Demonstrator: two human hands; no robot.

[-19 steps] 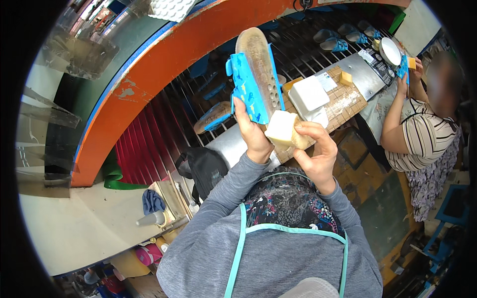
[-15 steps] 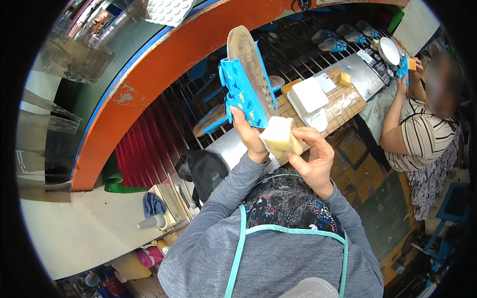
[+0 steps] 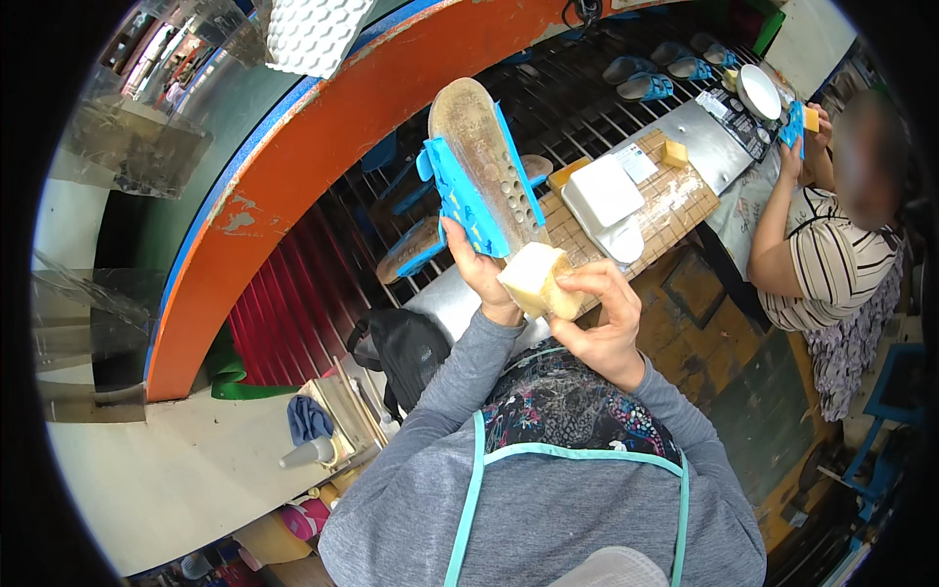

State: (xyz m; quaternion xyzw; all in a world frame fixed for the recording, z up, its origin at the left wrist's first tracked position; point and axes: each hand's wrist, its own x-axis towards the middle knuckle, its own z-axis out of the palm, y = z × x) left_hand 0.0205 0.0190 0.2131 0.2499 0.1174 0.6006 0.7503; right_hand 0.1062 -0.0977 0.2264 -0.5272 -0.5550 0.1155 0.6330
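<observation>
My left hand [image 3: 477, 269] is closed around the lower end of a brown shoe last [image 3: 468, 115] with small round holes in its flat face. Wrapped about the last is a blue patterned sandal upper [image 3: 460, 201]. The last stands tilted, toe end up and away from me. Between the thumb and fingers of my right hand [image 3: 608, 328] is a pale yellow sponge [image 3: 530, 276]. It sits at the lower end of the last, close to my left fingers; whether it touches the last I cannot tell.
A white plastic tub [image 3: 602, 188] and a yellow sponge block [image 3: 675, 154] sit on a wooden board [image 3: 675, 210]. Behind, a metal rack carries blue sandals [image 3: 646, 86]. An orange curved edge [image 3: 220, 230] runs at left. A co-worker [image 3: 822, 259] at right holds a blue piece.
My left hand has turned the last so that more of its holed face shows, and its top has come lower. The right hand and sponge have shifted slightly left.
</observation>
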